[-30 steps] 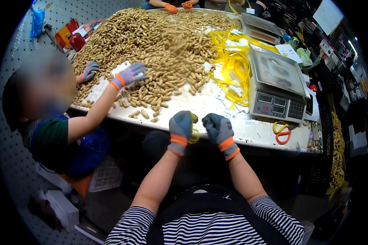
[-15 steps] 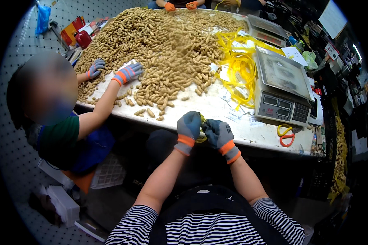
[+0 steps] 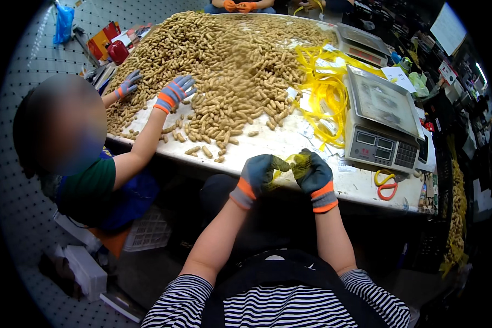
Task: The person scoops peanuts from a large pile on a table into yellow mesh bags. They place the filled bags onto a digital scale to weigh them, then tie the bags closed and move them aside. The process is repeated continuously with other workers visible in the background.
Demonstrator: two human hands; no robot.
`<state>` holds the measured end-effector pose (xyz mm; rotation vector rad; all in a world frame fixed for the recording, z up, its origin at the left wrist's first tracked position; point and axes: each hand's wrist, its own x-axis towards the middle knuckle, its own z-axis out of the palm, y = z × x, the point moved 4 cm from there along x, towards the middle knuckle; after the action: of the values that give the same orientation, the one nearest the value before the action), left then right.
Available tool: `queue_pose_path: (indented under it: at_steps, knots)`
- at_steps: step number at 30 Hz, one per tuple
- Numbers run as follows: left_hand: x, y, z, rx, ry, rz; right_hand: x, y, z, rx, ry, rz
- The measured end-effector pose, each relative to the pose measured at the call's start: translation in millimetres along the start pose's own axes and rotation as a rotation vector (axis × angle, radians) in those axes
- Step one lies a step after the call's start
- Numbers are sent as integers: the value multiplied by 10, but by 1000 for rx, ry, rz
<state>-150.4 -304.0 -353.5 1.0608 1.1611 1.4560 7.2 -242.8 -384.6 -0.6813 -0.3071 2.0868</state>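
Note:
At the table's front edge, a piece of yellow mesh netting (image 3: 277,175) is stretched between my gloved hands. My left hand (image 3: 256,174) is closed, pinching the netting with thumb and fingers. On the other side, my right hand (image 3: 315,176) is closed round its other part, and yellow mesh shows by the fingertips. Much of the netting is hidden by the gloves. Beyond my hands lies a large heap of unshelled peanuts (image 3: 202,60) on the white tabletop (image 3: 229,164). A tangle of yellow mesh strips (image 3: 328,104) with white tags rests beyond my right hand.
A digital scale (image 3: 382,120) stands at the right, with a second scale (image 3: 363,44) behind it. Scissors (image 3: 387,186) with yellow and red handles lie at the front right. A co-worker's gloved hands (image 3: 175,94) are at the heap's left; another person's orange gloves (image 3: 240,6) show across the table.
My hands have moved slightly apart, with the right one turned upward and more yellow mesh showing. The co-worker's hands on the left have shifted a little. The whole view has tilted slightly.

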Motion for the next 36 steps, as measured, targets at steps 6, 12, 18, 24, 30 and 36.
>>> queue_pose_path:
  at_steps: [6, 12, 18, 24, 30, 36]
  knots:
    - [-85, 157, -57, -625, -283, -229, 124, -251, -339, -102, 29, -70]
    - [89, 361, -261, 481, -60, -353, -78, -356, -48, -778, -124, -382]
    - [662, 364, -1725, 1303, 653, 69, -81, -189, -50, -1053, 125, -531]
    - [954, 230, -1780, 1620, 471, -270, -146, -31, 13, -1235, 28, -577]
    - [971, -10, -1939, 1425, 640, 83, -206, -60, 23, -1218, 35, -567]
    - [483, 368, -1735, 1012, 758, 617, -148, -21, -32, -1239, 37, -560]
